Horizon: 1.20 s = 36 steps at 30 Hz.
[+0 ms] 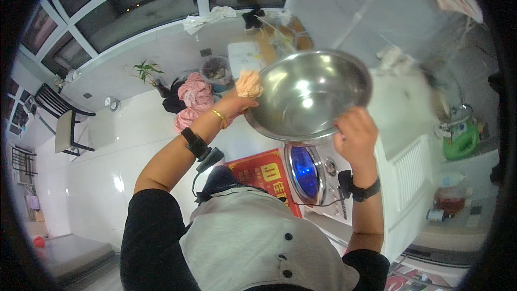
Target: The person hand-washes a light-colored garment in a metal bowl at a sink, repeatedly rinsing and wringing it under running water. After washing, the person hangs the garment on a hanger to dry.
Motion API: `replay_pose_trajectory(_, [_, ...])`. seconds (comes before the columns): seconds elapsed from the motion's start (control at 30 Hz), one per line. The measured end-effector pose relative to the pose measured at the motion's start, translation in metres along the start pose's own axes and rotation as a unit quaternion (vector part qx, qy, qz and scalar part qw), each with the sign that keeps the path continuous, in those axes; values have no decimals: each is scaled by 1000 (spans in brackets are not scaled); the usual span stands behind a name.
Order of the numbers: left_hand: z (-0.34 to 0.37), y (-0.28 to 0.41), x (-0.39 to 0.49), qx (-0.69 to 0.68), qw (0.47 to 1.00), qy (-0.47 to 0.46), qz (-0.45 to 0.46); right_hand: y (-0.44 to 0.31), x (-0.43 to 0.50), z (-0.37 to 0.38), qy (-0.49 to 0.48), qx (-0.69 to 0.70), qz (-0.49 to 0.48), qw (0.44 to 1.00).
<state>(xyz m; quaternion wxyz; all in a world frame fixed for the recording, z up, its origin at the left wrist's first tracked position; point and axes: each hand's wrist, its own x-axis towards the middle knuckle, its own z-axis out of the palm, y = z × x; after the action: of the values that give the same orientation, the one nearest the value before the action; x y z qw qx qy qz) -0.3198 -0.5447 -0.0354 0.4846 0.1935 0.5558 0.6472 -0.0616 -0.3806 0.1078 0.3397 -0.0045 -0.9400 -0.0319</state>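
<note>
A large, shiny stainless steel basin is held up in front of me, tilted so that its inside faces me. No contents show inside it. My left hand grips the basin's left rim, its thumb over the edge. A crumpled peach-coloured cloth is bunched at the fingers of that hand, against the rim. On the near right side, my right hand is closed around the rim. Below the basin, a washing machine's round door with blue glass shows beside a red sheet bearing writing.
At right stands a white washboard sink, with a green detergent jug beyond it. Pink fabric, a clear bucket, a potted plant and a white box are on the floor by the window. A chair stands at left.
</note>
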Motion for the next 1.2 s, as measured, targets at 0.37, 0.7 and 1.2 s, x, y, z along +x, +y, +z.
replay_pose_trajectory(0.37, [-242,-22,83,-4,993,80,-81,-8,91,240,-294,132,80,943])
replay_pose_trajectory(0.7, [-274,12,166,-69,986,113,-104,34,117,402,-294,151,226,916])
replay_pose_trajectory(1.2, [-279,51,288,-78,956,235,-157,167,96,629,-284,187,176,924])
